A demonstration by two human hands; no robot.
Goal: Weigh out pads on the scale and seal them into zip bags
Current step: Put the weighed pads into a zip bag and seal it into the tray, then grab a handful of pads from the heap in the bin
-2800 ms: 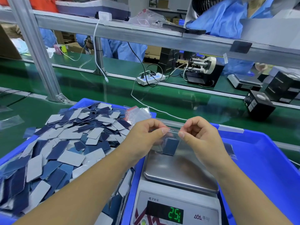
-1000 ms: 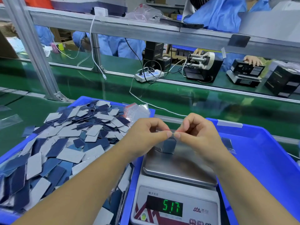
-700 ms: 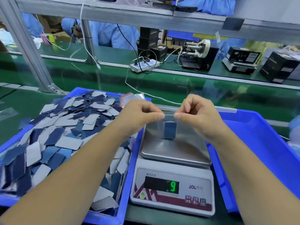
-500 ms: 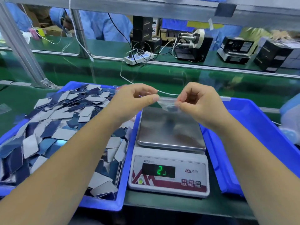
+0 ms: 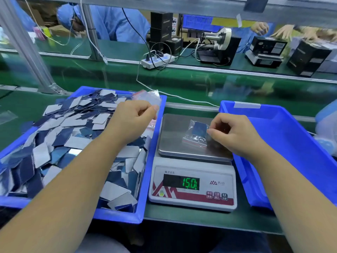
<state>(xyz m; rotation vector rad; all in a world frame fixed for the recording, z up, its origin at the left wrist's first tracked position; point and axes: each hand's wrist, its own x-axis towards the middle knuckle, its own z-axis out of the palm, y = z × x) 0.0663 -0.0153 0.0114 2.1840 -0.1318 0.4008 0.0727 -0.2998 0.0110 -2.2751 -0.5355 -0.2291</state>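
Observation:
A clear zip bag (image 5: pixel 195 138) with blue pads (image 5: pixel 200 129) inside lies on the steel plate of the scale (image 5: pixel 175 143). My right hand (image 5: pixel 235 134) pinches its right edge between thumb and curled fingers. The scale's display (image 5: pixel 189 183) shows green digits, about 15.0. My left hand (image 5: pixel 135 117) hovers over the far right corner of the blue tray (image 5: pixel 144 189) heaped with loose blue and grey pads (image 5: pixel 73 136). Its thumb and fingers pinch a thin empty zip bag (image 5: pixel 152 123) with a red strip, just in front of the stack of empty bags (image 5: pixel 148 96).
A second blue tray (image 5: pixel 284 143) stands right of the scale. A white cable (image 5: pixel 182 97) runs behind the scale to a power strip (image 5: pixel 156 61). Beyond the green conveyor (image 5: pixel 200 83) are a tape dispenser (image 5: pixel 217 46), black boxes and other people in blue coats.
Both hands were pinching the bag's top above the scale. The bag now lies on the plate under my right hand, while my left hand has moved left to the empty bags. The view tilted down.

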